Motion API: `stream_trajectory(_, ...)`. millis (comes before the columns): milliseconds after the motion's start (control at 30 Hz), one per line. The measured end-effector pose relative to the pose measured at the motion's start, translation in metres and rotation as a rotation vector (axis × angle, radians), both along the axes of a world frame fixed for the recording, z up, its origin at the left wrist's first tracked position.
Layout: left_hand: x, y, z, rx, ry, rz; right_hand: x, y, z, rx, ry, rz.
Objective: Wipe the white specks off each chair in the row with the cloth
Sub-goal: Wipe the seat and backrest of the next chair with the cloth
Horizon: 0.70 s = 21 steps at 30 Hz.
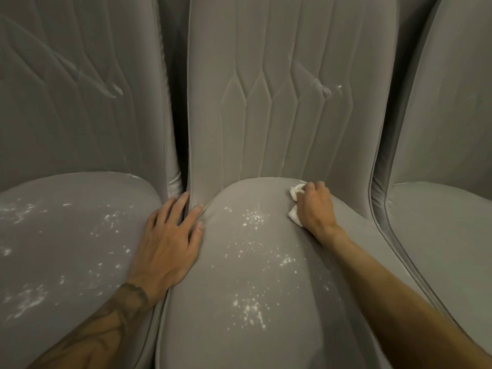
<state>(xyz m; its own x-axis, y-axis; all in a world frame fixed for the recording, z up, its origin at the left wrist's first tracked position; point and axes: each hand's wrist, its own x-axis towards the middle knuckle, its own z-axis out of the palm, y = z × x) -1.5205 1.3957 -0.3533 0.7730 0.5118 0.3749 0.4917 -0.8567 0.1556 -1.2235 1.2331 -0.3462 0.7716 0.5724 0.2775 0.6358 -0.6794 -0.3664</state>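
Note:
Three grey upholstered chairs stand side by side. The middle chair's seat (239,288) carries scattered white specks (251,218) down its centre. My right hand (315,206) is closed on a small white cloth (295,217), pressed on the seat's back right near the backrest. My left hand (170,241) lies flat with fingers spread across the gap between the left and middle seats. The left chair's seat (66,249) is also speckled white (26,302). Pale smears mark the middle backrest (326,90) and the left backrest (114,89).
The right chair (439,222) shows a seat and backrest with no specks that I can see. Dark narrow gaps separate the backrests (177,129). Both forearms reach in from the bottom edge.

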Motion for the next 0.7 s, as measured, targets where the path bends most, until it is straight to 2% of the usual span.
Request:
stream_trajectory(133, 0.0, 0.001, 0.0, -0.006, 0.014, 0.002, -0.052, 0.031, 0.001, 0.006, 0.045, 0.263)
stream_trajectory(233, 0.0, 0.0, 0.0, -0.018, 0.026, 0.002, -0.052, 0.01, 0.002, -0.024, -0.03, 0.449)
stream_trajectory(367, 0.002, -0.003, 0.001, -0.013, 0.007, 0.002, 0.001, -0.016, 0.001, 0.003, -0.058, 0.177)
stream_trajectory(467, 0.003, -0.002, 0.0, -0.006, -0.004, 0.003, -0.01, 0.008, 0.002, 0.072, 0.002, 0.002)
stream_trajectory(533, 0.003, -0.001, -0.001, -0.005, 0.0, 0.001, -0.04, 0.03, 0.003, 0.077, 0.07, 0.059)
stream_trajectory(633, 0.002, 0.0, -0.004, -0.001, 0.005, -0.003, -0.074, 0.034, -0.003, 0.012, 0.04, 0.369)
stream_trajectory(700, 0.002, 0.0, -0.004, 0.006, 0.007, -0.003, -0.06, 0.014, 0.006, -0.015, -0.024, 0.42)
